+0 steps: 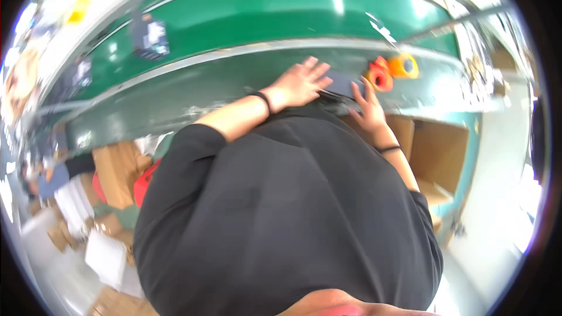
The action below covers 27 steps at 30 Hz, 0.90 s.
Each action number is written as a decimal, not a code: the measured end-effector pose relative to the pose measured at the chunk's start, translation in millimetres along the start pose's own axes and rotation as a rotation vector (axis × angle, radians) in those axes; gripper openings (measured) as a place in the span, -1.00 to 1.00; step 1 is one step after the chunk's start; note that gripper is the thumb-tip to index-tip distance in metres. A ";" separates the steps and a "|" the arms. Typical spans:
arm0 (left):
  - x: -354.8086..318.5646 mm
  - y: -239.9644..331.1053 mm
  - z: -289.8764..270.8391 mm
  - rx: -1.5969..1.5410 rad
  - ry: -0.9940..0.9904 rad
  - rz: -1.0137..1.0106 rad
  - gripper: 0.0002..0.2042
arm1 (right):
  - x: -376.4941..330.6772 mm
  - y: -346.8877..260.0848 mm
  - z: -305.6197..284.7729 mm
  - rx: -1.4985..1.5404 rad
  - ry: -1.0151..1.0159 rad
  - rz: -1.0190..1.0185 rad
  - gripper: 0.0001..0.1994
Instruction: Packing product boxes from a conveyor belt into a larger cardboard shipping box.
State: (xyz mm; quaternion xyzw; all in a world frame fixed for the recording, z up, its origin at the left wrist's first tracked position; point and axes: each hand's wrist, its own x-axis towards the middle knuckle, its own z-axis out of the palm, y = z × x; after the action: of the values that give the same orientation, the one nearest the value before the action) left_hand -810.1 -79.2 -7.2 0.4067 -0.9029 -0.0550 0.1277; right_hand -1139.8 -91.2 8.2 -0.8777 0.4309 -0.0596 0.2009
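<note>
You are holding your left hand [298,83] and right hand [370,111] with fingers spread, at either side of a dark flat item [344,85] on the table [175,92]. You appear to be working on it; completed and remaining steps are not showing. A red tape dispenser [381,76] and yellow tape roll [397,66] are lying nearby.

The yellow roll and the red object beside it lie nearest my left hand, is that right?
Wrong hand: the head view shows the yellow roll and the red object beside it nearest your right hand, not your left hand.
</note>
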 end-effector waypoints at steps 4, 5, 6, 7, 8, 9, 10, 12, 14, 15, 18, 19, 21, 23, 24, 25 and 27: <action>-10.7 -6.9 21.5 -0.010 -0.060 0.009 -0.37 | -1.7 -27.7 -5.1 -0.168 -0.092 0.115 0.00; -17.0 -10.6 20.1 -0.101 -0.028 0.023 -0.38 | -1.8 -22.6 7.3 -0.239 -0.005 0.122 0.03; -20.1 -19.0 20.9 -0.191 0.010 0.039 -0.40 | 4.9 -21.1 17.9 -0.195 0.091 0.177 0.08; -29.4 -34.1 15.7 -0.284 0.087 -0.006 -0.40 | 19.5 -35.1 13.6 -0.238 0.040 0.239 0.05; -39.9 -48.5 -2.8 -0.293 0.262 -0.037 -0.47 | 32.1 -55.3 3.6 -0.283 -0.008 0.315 0.03; -55.5 -65.4 -27.6 -0.339 0.298 -0.201 -0.50 | 42.4 -66.0 -4.3 -0.287 -0.003 0.304 0.03; -72.6 -83.3 -52.2 -0.394 0.331 -0.354 -0.54 | 47.1 -75.8 -12.8 -0.370 -0.073 0.348 -0.03; -121.3 -134.0 -84.5 -0.222 0.676 -0.640 -0.68 | 49.2 -77.3 -13.0 -0.458 -0.143 0.390 -0.08; -193.0 -207.6 -98.9 0.079 0.860 -0.897 -0.68 | 37.9 -54.9 3.4 -0.088 0.001 0.269 -0.10; -228.7 -243.4 -105.5 0.250 0.964 -0.992 -0.59 | 28.7 -46.4 6.5 -0.062 -0.005 0.265 -0.11; -305.4 -311.1 -138.7 0.657 0.570 -1.317 -0.18 | -5.8 -58.0 -35.3 0.062 0.125 0.392 -0.21; -327.9 -329.5 -144.0 0.557 0.364 -1.417 -0.13 | -18.3 -60.5 -54.0 0.130 0.215 0.465 -0.22; -385.4 -376.9 -128.2 0.473 -0.021 -1.341 -0.35 | -56.0 -40.8 -76.9 0.455 0.451 0.573 -0.27; -347.3 -377.5 -125.6 0.286 -0.122 -1.299 -0.67 | -109.0 -34.8 -101.4 0.867 0.765 0.636 -0.36; -375.6 -398.3 -114.8 0.447 0.007 -1.238 -0.71 | -122.4 -30.5 -114.2 1.078 0.916 0.611 -0.41; -416.8 -422.2 -112.1 0.544 -0.117 -1.078 -0.72 | -151.8 9.5 -112.8 0.328 0.919 0.541 -0.44; -357.2 -407.6 -96.0 0.428 0.014 -1.091 -0.76 | -213.8 23.3 -128.6 -0.590 0.734 0.694 -0.45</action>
State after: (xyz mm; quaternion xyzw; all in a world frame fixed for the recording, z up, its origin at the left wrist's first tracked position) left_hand -262.6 -81.7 -64.1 0.8297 -0.5532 0.0737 0.0018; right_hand -1325.5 24.1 130.7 -0.6259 0.7330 -0.1677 -0.2068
